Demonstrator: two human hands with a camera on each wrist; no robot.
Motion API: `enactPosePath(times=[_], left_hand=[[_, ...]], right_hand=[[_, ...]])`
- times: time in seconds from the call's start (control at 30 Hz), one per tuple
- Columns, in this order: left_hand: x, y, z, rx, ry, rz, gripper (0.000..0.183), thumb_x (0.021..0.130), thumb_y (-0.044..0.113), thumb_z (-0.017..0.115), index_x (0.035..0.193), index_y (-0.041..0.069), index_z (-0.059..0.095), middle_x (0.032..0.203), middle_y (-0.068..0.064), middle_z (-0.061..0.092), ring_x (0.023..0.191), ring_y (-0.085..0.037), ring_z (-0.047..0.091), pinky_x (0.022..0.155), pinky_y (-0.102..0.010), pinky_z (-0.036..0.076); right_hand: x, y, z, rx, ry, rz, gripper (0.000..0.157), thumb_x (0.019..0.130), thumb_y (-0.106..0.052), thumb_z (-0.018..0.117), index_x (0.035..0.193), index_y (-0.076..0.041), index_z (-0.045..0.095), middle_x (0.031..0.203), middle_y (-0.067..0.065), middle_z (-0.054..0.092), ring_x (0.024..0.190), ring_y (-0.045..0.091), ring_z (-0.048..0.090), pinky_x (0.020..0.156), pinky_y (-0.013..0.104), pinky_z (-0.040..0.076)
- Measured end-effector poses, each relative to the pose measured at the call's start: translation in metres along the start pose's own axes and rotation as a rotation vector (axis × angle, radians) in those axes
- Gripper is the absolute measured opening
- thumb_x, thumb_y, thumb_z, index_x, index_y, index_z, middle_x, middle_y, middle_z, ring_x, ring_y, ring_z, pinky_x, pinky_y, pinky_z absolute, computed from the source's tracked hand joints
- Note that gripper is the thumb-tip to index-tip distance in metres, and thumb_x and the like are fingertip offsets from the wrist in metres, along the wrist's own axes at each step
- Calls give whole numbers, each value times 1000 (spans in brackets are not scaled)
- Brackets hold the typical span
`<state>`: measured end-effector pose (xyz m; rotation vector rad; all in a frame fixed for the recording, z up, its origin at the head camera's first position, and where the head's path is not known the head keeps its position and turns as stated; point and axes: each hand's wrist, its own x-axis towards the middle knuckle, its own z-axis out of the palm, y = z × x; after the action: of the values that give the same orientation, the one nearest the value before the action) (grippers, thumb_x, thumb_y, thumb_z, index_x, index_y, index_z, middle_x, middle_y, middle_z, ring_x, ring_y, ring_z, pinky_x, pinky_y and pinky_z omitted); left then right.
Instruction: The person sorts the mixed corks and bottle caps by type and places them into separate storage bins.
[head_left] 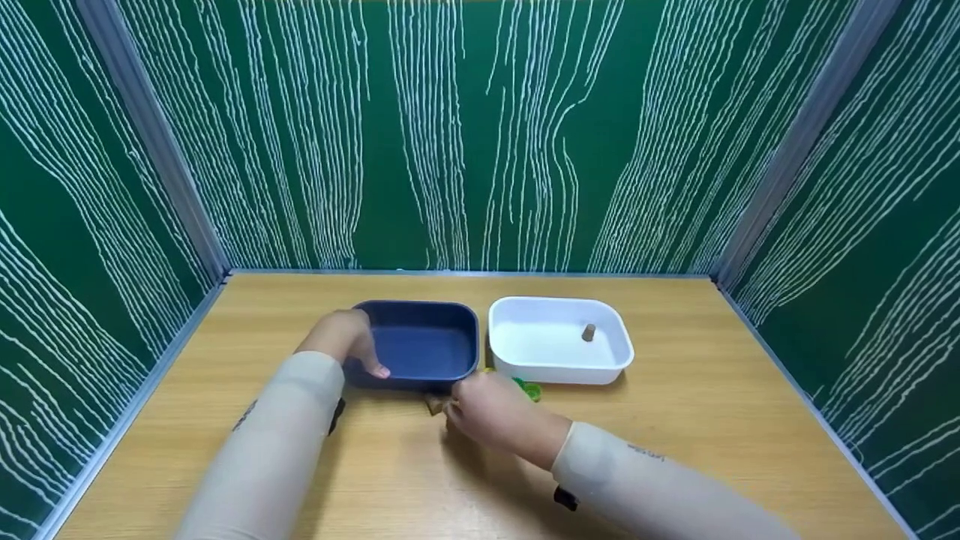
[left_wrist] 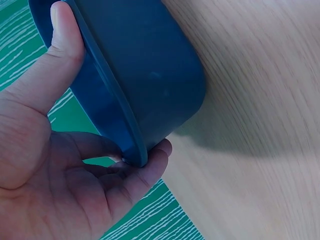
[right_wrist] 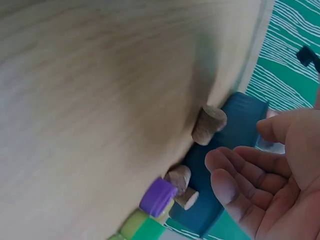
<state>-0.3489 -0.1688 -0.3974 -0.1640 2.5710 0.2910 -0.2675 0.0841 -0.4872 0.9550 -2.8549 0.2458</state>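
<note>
A dark blue plastic tray [head_left: 424, 352] stands on the table, its inside bare. My left hand [head_left: 349, 341] grips it at its left end, with the thumb over the near rim and the fingers at the corner [left_wrist: 140, 155]. In front of the tray, my right hand [head_left: 491, 412] is close by several corks, its fingers loosely bent with nothing between them in the right wrist view. One cork [right_wrist: 209, 125] is nearest the fingertips; another cork [right_wrist: 179, 177] lies next to a purple bottle cap [right_wrist: 158, 196]. The right hand partly hides these small things in the head view.
A white tray [head_left: 555, 373] stands to the right of the blue one, with one cork [head_left: 589, 332] inside. Green caps [head_left: 532, 391] lie at its near side. Green panels with white streaks [head_left: 480, 150] rise behind and at both sides of the wooden table [head_left: 675, 420].
</note>
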Motion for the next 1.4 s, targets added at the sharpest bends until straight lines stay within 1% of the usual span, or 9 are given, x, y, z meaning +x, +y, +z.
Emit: enactPosePath(times=[0.1,0.27,0.4,0.57,0.8,0.9,1.07,1.27,1.4], left_hand=[[1,0,0,-6,0,-2,123,84,53,101,168,-12,39,174,-32,47,158,-47,51,135,-59,43],[0,0,0,-22,2,2,123,84,52,101,169,-12,38,174,-32,47,158,-47,50,136,-60,42],[0,0,1,-23,7,5,121,84,51,101,167,-12,40,172,-32,49,157,-46,52,135,-60,43],[0,1,0,-44,5,-8,120,84,50,102,167,-11,41,172,-31,50,156,-46,53,135,-60,43],[5,-1,-1,87,-19,54,121,89,55,97,167,-16,37,175,-33,45,164,-48,45,138,-54,39],[5,-1,-1,78,-24,53,121,90,54,96,168,-16,36,175,-33,44,165,-49,43,139,-55,39],[5,-1,-1,61,-20,40,120,88,54,98,167,-15,39,174,-33,46,163,-48,46,138,-56,40],[4,-1,0,47,-8,40,118,87,54,99,165,-15,42,171,-32,50,161,-48,49,137,-56,42],[3,-1,0,33,-5,36,119,87,53,99,165,-15,42,171,-32,50,161,-48,49,136,-57,42]], right_hand=[[2,-3,5,5,-46,39,36,107,-29,73,75,-12,68,68,2,69,57,13,54,54,35,55],[6,-7,14,4,-92,83,35,107,-32,73,78,-13,71,73,4,74,59,15,62,57,38,61],[8,-10,21,10,-107,105,31,108,-34,74,85,-13,76,76,5,77,61,15,65,58,37,63],[10,-12,23,2,-114,115,32,110,-36,74,89,-12,78,80,6,80,65,16,69,62,38,65],[13,-14,25,-104,-120,150,39,109,-39,74,83,-10,77,80,11,80,66,24,74,61,44,67],[15,-15,24,-92,-150,173,38,109,-36,72,82,-10,74,79,10,78,65,22,71,60,43,66],[16,-14,21,-26,-193,200,29,104,-24,70,78,-12,70,74,6,71,61,19,61,57,38,59],[15,-14,17,34,-184,182,14,101,-17,74,89,-10,75,80,6,72,65,18,60,61,36,57],[15,-15,15,42,-187,166,11,101,-16,75,92,-9,75,81,6,72,66,19,60,61,35,56]])
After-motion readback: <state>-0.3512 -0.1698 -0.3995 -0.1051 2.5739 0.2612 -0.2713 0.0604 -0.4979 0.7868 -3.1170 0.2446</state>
